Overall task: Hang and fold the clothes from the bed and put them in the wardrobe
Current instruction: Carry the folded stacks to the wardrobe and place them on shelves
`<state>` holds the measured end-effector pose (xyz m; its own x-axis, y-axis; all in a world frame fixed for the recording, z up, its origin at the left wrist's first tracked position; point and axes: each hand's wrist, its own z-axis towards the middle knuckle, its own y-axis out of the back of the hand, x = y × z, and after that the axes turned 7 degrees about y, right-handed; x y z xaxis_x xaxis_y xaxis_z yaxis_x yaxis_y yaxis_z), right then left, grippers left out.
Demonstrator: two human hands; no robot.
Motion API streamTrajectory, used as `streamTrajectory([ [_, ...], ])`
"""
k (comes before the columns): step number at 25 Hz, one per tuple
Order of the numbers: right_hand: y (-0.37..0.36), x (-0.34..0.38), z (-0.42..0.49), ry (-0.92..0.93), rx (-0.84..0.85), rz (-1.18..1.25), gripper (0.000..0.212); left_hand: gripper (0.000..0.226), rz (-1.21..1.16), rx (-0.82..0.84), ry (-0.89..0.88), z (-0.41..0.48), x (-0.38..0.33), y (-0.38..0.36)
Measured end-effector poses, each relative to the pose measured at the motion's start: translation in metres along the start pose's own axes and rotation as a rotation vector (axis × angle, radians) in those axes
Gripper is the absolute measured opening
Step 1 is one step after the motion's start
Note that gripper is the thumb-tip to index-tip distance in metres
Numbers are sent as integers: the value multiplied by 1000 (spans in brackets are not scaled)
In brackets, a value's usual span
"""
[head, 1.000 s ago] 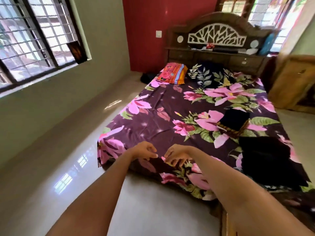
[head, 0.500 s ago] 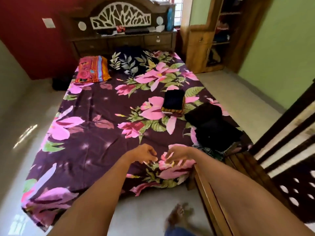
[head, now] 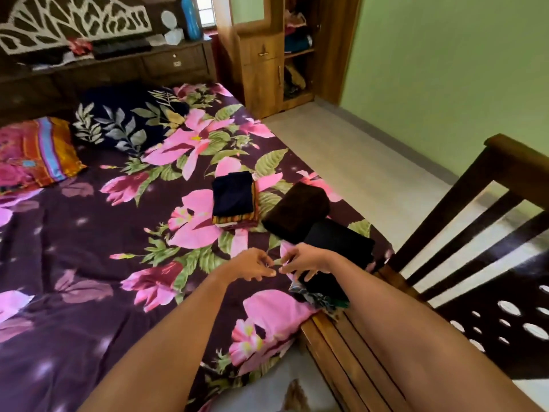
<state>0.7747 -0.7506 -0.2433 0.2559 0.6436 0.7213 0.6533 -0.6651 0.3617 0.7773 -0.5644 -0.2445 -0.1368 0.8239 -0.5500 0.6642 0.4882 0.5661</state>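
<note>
Three folded piles lie on the right side of the floral bed sheet (head: 89, 233): a navy garment on a striped one (head: 233, 197), a dark brown one (head: 297, 211), and a black one (head: 338, 242) with patterned cloth (head: 322, 300) under it. My left hand (head: 255, 264) and my right hand (head: 306, 260) hover together, fingertips nearly touching, fingers loosely curled, nothing visibly held. The right hand is just over the near edge of the black pile. The wooden wardrobe (head: 261, 69) stands at the back, its shelves (head: 297, 46) open with clothes inside.
Two pillows, an orange-pink one (head: 32, 153) and a dark leaf-print one (head: 124, 120), lie against the headboard (head: 74, 22). The wooden footboard (head: 341, 346) runs under my right arm. A dark wooden slatted frame (head: 475, 218) stands right. Tiled floor (head: 356, 162) leads to the wardrobe.
The view has swung right and closer to the bed's right foot corner. My hands stay together in front and are now beside the black folded pile.
</note>
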Motion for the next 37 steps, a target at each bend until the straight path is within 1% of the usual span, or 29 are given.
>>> streamTrajectory([
  [4,32,-21,21,-41,-19,37,23,22,58,75,-12,50,-18,10],
  [6,50,-26,36,-62,-37,72,22,25,78,88,-8,77,-23,20],
  [10,84,-31,72,-108,-73,123,34,25,117,150,-24,133,-33,46],
  [13,109,-38,115,-168,-142,203,40,29,126,195,-62,189,-42,69],
  [15,123,-45,150,-213,-242,318,46,32,153,225,-76,232,-44,85],
  [18,132,-59,201,-275,-444,507,59,35,185,237,-71,295,-42,100],
  [21,142,-77,252,-359,-639,578,74,44,161,194,-15,365,-35,105],
  [23,150,-89,278,-411,-725,586,83,56,118,141,21,405,-28,102],
  [25,154,-102,298,-432,-799,548,92,71,70,87,15,436,-20,95],
  [28,153,-125,325,-495,-874,407,99,87,34,92,-23,473,-5,80],
  [30,151,-138,339,-511,-879,379,100,91,-23,104,-15,493,7,70],
  [32,147,-147,349,-486,-898,424,102,93,-73,115,-18,504,19,62],
  [34,145,-152,357,-490,-924,459,108,95,-99,127,-23,511,26,56],
  [37,145,-159,366,-520,-949,446,115,99,-168,169,-47,523,32,55],
])
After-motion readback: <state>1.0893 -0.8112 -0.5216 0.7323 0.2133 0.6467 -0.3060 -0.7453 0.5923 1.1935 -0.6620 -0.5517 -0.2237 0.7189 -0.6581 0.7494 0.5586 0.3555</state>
